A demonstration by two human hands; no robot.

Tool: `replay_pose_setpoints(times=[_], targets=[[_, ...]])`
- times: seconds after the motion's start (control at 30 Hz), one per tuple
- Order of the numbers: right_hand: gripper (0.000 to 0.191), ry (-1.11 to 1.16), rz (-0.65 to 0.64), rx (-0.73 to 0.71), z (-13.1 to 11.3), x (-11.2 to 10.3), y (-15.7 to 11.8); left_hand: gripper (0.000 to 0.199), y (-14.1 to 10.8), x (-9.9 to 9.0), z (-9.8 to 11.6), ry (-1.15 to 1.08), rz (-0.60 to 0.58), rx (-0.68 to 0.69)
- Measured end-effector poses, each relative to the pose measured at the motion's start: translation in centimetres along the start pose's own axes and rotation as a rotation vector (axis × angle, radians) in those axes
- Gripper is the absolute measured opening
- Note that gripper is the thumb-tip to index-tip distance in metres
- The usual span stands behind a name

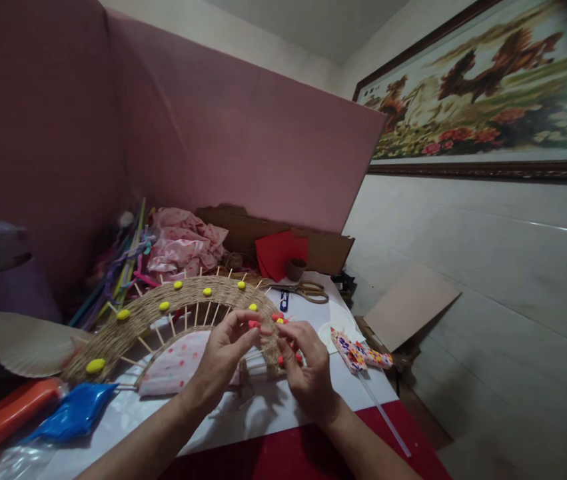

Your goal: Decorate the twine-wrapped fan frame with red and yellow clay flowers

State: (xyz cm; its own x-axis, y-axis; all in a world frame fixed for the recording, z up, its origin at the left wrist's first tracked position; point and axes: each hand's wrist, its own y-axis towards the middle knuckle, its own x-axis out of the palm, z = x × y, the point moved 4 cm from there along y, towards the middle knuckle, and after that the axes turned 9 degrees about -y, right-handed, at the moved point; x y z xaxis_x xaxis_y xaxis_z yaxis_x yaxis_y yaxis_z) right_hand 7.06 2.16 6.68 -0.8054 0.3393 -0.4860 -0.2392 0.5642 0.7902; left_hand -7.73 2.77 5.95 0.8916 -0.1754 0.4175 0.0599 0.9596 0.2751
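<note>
Left hand (216,367): thumb and forefinger curled close beside a small red lump (254,325); cannot tell whether they pinch it
Right hand (310,370): fingers bent over the arch's right limb; grasp cannot be told
Blue plastic-wrapped packet (77,412): by the arch's left foot, apart from both hands
Arch: broad tan band of woven twine (146,308) on thin pale sticks, lying on white sheeting (290,405), right limb at the hands; judged light and springy, sticks apt to snap, best held by bare twine
Yellow oval buttons (207,292): spaced along the band; judged soft, easily dented
Brass-coloured scissors (314,292): beyond the right hand
</note>
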Motion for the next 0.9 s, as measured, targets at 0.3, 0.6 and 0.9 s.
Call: replay_pose_setpoints(times=[0.3, 0.6, 0.9], targets=[[0.021, 0.048, -0.013, 0.028, -1.2, 0.7, -0.5, 0.021, -0.6, 0.1, -1.2, -0.112, -0.031, -0.177], [0.015, 0.0, -0.026, -0.005, -0.6, 0.8, -0.5, 0.025, -0.3, 0.3, -1.5, -0.042, -0.083, -0.196], [0.015, 0.035, -0.086, -0.063, -0.6, 0.7, -0.5, 0.026, -0.3, 0.3, -1.4, -0.009, -0.082, -0.208]])
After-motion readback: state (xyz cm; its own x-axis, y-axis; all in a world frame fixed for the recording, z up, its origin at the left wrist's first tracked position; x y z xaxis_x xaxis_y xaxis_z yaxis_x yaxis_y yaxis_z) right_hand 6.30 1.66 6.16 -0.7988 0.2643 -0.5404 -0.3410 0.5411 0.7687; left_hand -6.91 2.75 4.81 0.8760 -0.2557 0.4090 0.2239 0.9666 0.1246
